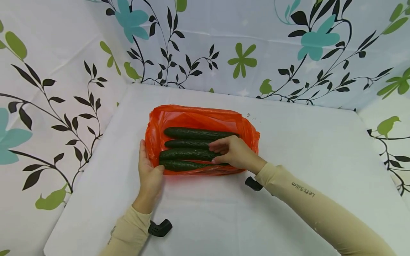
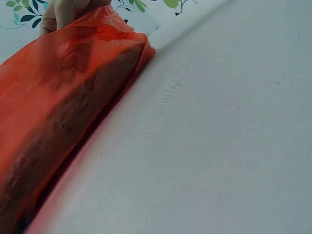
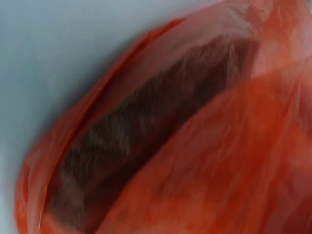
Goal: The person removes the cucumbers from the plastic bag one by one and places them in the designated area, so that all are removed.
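Several dark green cucumbers (image 1: 187, 154) lie side by side in an opened red plastic bag (image 1: 198, 111). My left hand (image 1: 150, 177) holds the bag's left end, fingers along its outside and thumb at the near corner. From the right, my right hand (image 1: 235, 153) reaches over the bag. Its thumb and fingertips straddle the right part of the second cucumber from the near side, hiding that end. In the left wrist view, bent fingers (image 2: 68, 12) show above the bag (image 2: 68, 63). One cucumber (image 3: 146, 117) shows through the film in the right wrist view.
The bag lies on a white-covered table (image 1: 304, 149). Behind it hangs a floral-patterned cloth (image 1: 211, 39), with more patterned cloth (image 1: 48, 71) at the left. Black wrist-worn devices (image 1: 161, 228) stick out beside both beige sleeves (image 1: 307, 195). Small dark specks lie beyond the bag.
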### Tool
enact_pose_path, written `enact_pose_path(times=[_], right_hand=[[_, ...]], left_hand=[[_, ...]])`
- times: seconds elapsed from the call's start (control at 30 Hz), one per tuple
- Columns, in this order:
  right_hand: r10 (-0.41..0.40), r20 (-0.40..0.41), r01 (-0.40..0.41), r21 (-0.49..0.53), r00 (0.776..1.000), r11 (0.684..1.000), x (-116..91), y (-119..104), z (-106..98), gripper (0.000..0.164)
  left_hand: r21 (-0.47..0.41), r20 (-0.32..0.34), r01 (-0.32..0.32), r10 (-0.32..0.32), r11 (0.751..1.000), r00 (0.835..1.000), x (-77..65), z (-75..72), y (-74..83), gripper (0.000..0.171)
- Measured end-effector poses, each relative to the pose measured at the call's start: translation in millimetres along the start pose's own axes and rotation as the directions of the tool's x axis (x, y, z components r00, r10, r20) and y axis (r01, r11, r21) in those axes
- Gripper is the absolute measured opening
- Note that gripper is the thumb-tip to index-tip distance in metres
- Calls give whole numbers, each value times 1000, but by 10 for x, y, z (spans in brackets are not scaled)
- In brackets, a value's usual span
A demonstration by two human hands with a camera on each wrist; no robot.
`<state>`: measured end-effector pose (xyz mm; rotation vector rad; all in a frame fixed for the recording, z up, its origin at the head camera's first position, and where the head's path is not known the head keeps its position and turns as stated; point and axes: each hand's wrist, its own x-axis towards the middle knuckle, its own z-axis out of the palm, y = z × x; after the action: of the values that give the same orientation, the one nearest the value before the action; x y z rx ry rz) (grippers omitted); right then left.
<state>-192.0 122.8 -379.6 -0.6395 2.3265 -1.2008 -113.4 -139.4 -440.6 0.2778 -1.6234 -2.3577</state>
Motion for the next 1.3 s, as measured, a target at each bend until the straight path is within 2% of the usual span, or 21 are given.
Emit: enact_pose_path(times=[0.4,0.93,1.07,1.3], right_hand=[[6,49,-4,-29,999,1000,14,-20,250,47],[-27,25,31,-183,999,983,33,-2,408,45],[-57,3,56,-282,998,958,23,3,464,43],[-164,-15,139,-459,986,878,3,20,582,40]], left_hand=[[5,9,-36,36,999,999,-6,-24,-54,101],[15,-28,-35,35,999,999,-13,-25,-59,101],[27,-31,-31,32,999,999,-17,-27,-63,101],[33,-30,-21,22,999,999,-35,-31,-75,102]])
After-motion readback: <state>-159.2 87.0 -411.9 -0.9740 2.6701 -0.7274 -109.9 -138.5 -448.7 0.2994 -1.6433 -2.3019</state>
